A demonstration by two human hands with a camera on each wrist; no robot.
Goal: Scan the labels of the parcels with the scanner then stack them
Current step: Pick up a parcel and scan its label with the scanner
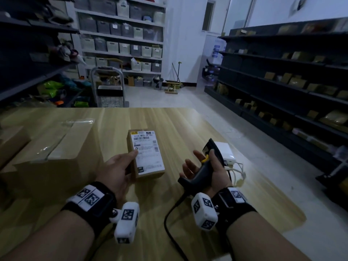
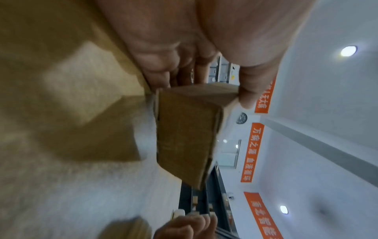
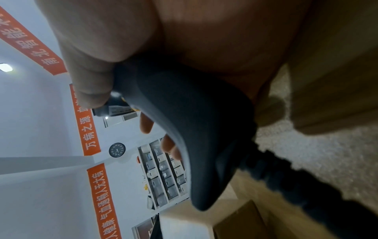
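Head view, left hand [image 1: 120,168] gripping parcel [image 1: 146,153] label-up, right hand [image 1: 205,166] at three o'clock cradling scanner [image 1: 207,162], thumb hooking it, fingers spreading wide, table [image 1: 188,125] lying beneath

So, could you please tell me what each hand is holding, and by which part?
Left hand grips the small labelled parcel by its near left edge; right hand holds the barcode scanner by its handle.

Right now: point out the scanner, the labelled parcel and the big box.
scanner [image 1: 204,171]: head view, on its dark handle.
labelled parcel [image 1: 148,153]: head view, on its white label.
big box [image 1: 62,147]: head view, on its taped top.
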